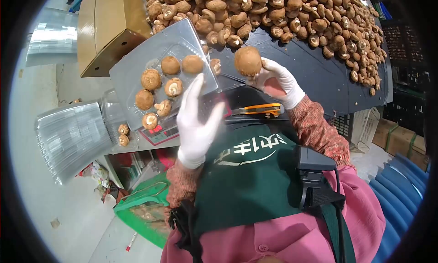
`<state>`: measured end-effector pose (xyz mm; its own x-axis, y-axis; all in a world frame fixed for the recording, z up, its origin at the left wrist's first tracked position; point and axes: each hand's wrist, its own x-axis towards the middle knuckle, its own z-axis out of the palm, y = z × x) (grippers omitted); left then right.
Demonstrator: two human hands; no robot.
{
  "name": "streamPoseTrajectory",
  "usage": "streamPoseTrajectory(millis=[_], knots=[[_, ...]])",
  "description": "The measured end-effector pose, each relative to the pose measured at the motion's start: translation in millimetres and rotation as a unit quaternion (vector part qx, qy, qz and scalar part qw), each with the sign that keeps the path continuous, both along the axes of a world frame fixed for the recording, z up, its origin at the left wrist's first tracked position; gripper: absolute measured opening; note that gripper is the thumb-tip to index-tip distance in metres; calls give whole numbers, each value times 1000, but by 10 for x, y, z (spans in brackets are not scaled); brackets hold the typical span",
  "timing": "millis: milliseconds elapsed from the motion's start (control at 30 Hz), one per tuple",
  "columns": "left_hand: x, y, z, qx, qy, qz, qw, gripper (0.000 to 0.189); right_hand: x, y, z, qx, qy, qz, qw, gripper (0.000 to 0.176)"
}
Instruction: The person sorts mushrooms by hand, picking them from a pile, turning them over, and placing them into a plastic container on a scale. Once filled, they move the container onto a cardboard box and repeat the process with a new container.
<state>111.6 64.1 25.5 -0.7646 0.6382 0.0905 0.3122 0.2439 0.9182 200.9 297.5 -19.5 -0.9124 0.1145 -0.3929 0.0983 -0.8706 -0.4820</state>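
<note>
My right hand point(280, 82), in a white glove, pinches a large brown shiitake mushroom point(247, 61) between thumb and fingers, over the dark table. To its left, a clear plastic tray point(127, 76) holds several shiitake mushrooms, some cap up and others stem up. It rests on a pink-rimmed scale point(159, 139) whose red digits glow at the front, partly covered by the tray. My left hand point(196, 121), also gloved in white, is open with thumb and fingers apart. Its fingertips overlap the tray's right edge in this view.
A big heap of shiitake mushrooms point(315, 16) covers the back of the dark table point(292, 62). An orange utility knife point(262, 109) lies near the front edge. Left stand a cardboard box point(102, 25) and stacked clear trays point(73, 135). A green crate point(141, 217) sits below.
</note>
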Motion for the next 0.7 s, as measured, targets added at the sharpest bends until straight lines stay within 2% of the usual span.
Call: streamPoseTrajectory(millis=[67, 100, 133, 200, 233, 267, 333, 400, 433, 500, 533, 600, 633, 667, 700], knots=[[109, 203, 25, 94, -213, 35, 972, 73, 73, -56, 11, -16, -2, 26, 1000, 42], [116, 223, -34, 101, -240, 26, 965, 77, 68, -128, 89, 3, -9, 37, 999, 40], [108, 257, 3, 138, -301, 10, 944, 71, 54, -200, 190, 21, -17, 49, 998, 39], [104, 261, -73, 176, -335, 17, 925, 61, 26, -217, 211, 93, 0, 100, 991, 37], [86, 210, -98, 200, -407, 12, 891, 56, 16, -220, 212, 129, 9, 125, 984, 37], [54, 147, -117, 224, -475, 6, 851, 51, 16, -217, 221, 217, -11, 140, 966, 36], [18, 33, -215, 283, -593, -2, 754, 43, -2, -260, 339, 401, -43, 104, 909, 35], [27, -50, -357, 349, -690, -7, 635, 36, -13, -282, 480, 422, -17, 91, 902, 33], [29, -74, -376, 366, -717, -11, 593, 31, -24, -293, 501, 428, 5, 88, 899, 33], [35, -86, -387, 381, -736, -32, 558, 32, -63, -316, 608, 399, 2, 113, 910, 38], [36, -92, -393, 389, -745, -42, 541, 33, -68, -327, 606, 436, 23, 134, 889, 40], [28, -102, -402, 375, -723, -87, 573, 36, -99, -352, 591, 507, 69, 179, 841, 44], [5, -100, -378, 369, -709, -108, 591, 38, -111, -377, 643, 492, 71, 203, 843, 50], [53, -125, -304, 305, -688, -25, 658, 44, -117, -404, 575, 562, 94, 200, 797, 54], [52, -119, -208, 281, -659, -18, 697, 46, -131, -402, 614, 570, 103, 216, 786, 54]])
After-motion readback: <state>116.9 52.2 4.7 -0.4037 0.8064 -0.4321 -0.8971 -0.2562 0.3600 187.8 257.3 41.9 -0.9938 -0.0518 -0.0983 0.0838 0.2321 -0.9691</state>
